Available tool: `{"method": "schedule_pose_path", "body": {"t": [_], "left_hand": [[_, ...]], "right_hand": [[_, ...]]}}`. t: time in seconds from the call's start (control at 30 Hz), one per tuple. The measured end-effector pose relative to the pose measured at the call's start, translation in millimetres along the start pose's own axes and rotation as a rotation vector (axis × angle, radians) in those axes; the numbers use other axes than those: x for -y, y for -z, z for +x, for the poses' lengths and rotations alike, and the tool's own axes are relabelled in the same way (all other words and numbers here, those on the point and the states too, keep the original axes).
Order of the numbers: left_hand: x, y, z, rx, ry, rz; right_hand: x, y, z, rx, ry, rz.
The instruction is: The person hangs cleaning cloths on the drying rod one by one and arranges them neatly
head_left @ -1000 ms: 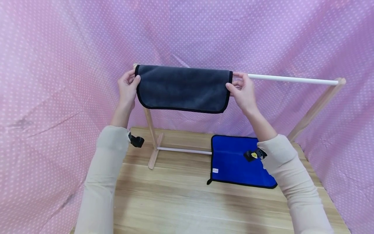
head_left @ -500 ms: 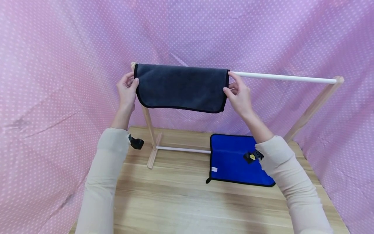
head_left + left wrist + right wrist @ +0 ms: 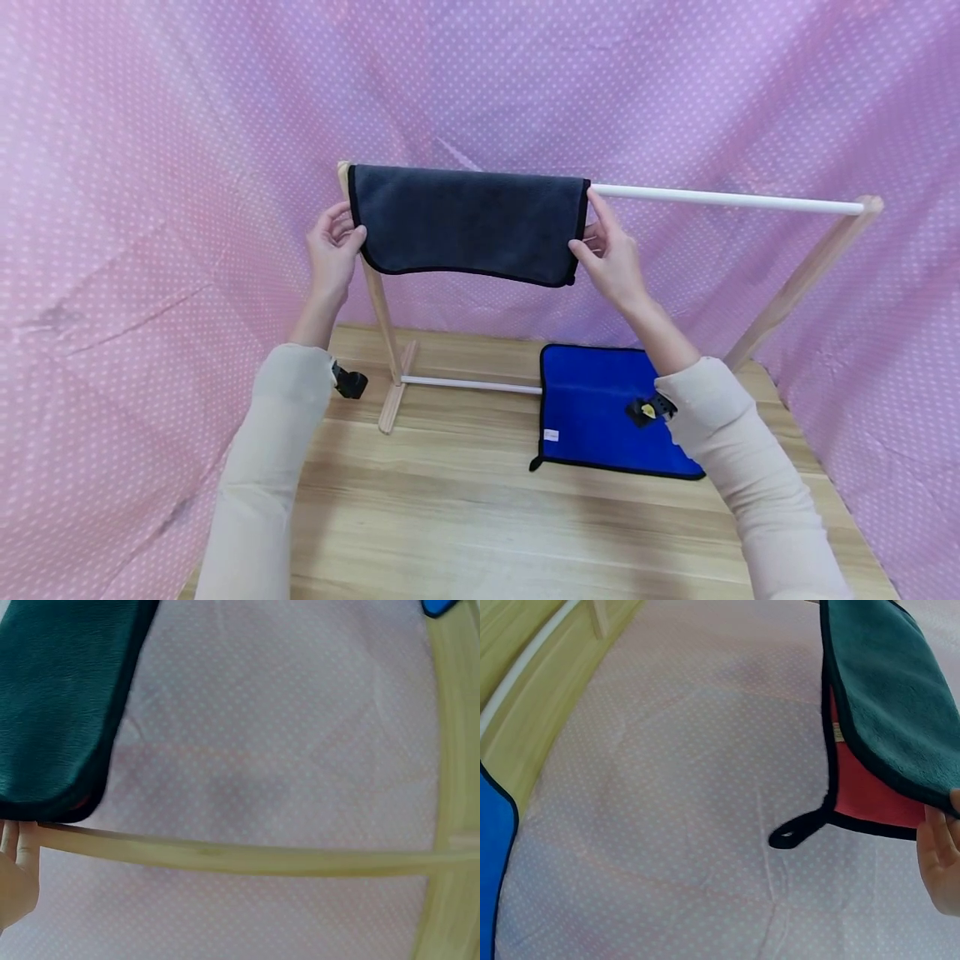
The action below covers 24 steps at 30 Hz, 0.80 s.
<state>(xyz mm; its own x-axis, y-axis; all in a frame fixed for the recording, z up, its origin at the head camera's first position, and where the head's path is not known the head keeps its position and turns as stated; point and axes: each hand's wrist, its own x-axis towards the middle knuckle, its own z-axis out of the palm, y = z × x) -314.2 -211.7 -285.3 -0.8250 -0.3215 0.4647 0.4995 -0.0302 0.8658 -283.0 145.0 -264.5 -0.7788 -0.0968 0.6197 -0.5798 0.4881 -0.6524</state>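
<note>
A dark grey towel (image 3: 465,223) with black edging hangs folded over the white top rod (image 3: 720,197) of a wooden rack, near its left post. My left hand (image 3: 332,250) pinches the towel's left edge between thumb and fingers. On the other side my right hand (image 3: 615,257) pinches the right edge, its index finger stretched up toward the rod. The right wrist view shows the back layer's red side (image 3: 877,796) and a black corner loop (image 3: 799,829) below the grey front layer. Only part of the left hand (image 3: 16,874) shows in the left wrist view.
A blue cloth (image 3: 600,417) with black edging and a white tag lies on the wooden table (image 3: 465,517), partly behind the right forearm. The rack's left post (image 3: 381,317) and right post (image 3: 806,283) rise from the table. A pink dotted curtain (image 3: 495,83) surrounds it.
My left hand has slid down the towel's left edge. The right hand has shifted slightly left and down along the right edge. The towel stays over the rod.
</note>
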Motion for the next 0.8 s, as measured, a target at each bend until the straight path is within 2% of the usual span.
{"method": "schedule_pose_path", "body": {"t": [0.1, 0.27, 0.33, 0.43, 0.53, 0.63, 0.73, 0.8], "left_hand": [[7.2, 3.4, -6.4, 0.034, -0.036, 0.067], [9.7, 8.3, -20.1, 0.095, -0.081, 0.096], [8.4, 10.1, -26.4, 0.105, -0.098, 0.106], [10.1, 12.8, -35.1, 0.097, -0.124, 0.172], [26.6, 20.2, -38.6, 0.084, -0.141, 0.251], [47.6, 29.2, -42.5, 0.079, -0.187, 0.343], [65.6, 36.9, -48.9, 0.112, -0.281, 0.426], [75.5, 40.9, -53.1, 0.16, -0.352, 0.474]], "right_hand": [[-4.6, -4.3, -5.7, -0.012, 0.02, -0.022], [-10.4, -11.3, -18.4, -0.014, 0.036, -0.042], [-13.3, -13.1, -23.7, -0.009, 0.041, -0.035], [-19.1, -14.7, -31.7, -0.003, 0.052, -0.04], [-25.6, -15.8, -39.9, 0.004, 0.054, -0.043], [-32.5, -16.8, -48.3, 0.023, 0.04, -0.05], [-38.5, -17.9, -56.6, 0.042, 0.023, -0.041], [-42.8, -18.6, -61.9, 0.052, 0.013, -0.028]]}}
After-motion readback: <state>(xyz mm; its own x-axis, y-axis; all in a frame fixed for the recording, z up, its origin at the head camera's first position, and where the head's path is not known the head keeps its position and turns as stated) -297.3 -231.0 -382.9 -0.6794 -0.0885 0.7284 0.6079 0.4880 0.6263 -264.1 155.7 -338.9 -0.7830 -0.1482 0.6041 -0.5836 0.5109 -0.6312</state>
